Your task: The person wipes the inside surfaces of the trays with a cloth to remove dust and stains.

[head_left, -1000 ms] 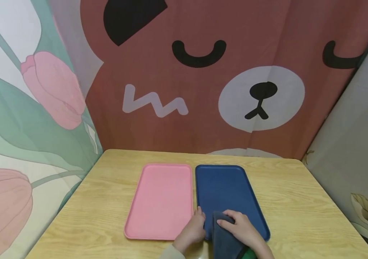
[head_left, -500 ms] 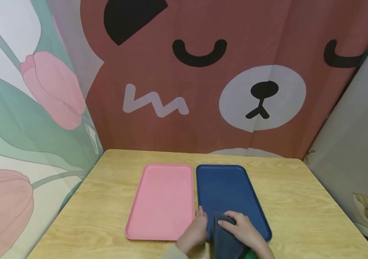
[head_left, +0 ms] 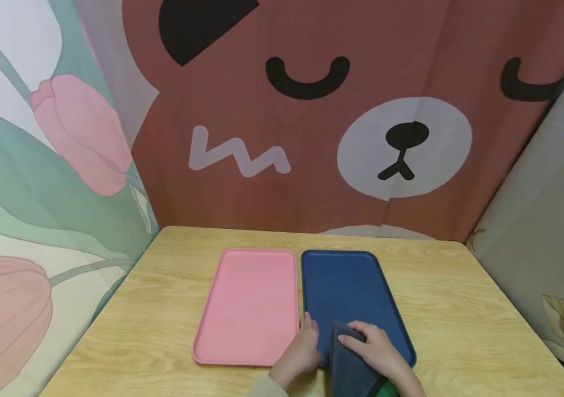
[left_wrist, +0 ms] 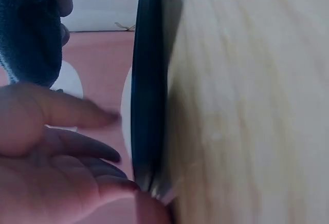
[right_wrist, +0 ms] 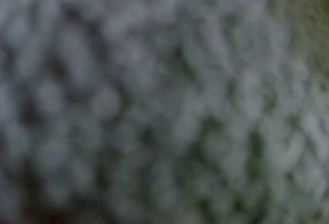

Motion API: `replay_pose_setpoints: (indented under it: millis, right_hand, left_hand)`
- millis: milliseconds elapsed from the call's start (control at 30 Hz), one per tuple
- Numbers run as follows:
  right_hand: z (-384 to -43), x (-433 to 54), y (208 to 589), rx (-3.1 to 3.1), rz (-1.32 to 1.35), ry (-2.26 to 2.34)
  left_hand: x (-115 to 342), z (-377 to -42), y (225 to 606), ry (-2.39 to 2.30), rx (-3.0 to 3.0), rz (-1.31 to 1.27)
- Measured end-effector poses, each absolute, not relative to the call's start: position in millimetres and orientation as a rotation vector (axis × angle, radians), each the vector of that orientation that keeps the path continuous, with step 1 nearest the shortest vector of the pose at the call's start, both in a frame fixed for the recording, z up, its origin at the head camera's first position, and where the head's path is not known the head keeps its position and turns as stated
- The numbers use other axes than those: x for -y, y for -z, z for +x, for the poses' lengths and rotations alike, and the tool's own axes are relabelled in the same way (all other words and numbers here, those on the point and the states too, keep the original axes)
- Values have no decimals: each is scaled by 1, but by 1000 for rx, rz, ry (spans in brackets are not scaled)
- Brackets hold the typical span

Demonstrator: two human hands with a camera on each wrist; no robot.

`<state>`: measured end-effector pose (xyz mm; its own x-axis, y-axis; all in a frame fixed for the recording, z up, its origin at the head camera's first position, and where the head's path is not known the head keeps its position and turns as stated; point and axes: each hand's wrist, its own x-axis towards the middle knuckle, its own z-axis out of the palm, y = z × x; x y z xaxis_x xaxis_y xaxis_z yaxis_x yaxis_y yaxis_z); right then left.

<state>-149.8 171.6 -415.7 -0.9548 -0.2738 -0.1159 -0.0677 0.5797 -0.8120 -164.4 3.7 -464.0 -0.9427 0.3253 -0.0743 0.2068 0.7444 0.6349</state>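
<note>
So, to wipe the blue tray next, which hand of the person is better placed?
The right hand, probably: it holds the cloth at the near end of the blue tray. The left hand is at the tray's left edge with no cloth, so it seems better for steadying.

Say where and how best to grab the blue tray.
Probably midway along the long right edge of the blue tray, from the right. The raised rim gives something to pinch, and no tray crowds that side. Left looks worse: the pink tray sits close and the left hand is there. The grey cloth obscures part of the near edge.
</note>
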Motion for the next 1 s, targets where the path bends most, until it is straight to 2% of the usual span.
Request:
replay_pose_setpoints:
  millis: [167, 400, 1000]
  right_hand:
    - [-149, -176, 416, -2617, -187, 1351]
    - [-143, -179, 414, -2618, 41, 1392]
    - [-139, -180, 402, -2667, 51, 1360]
  left_hand:
    - [3, -161, 462, -1171, -2851, 524]
    - [21, -160, 458, -1187, -3045, 561]
    - [82, -162, 448, -1222, -3228, 235]
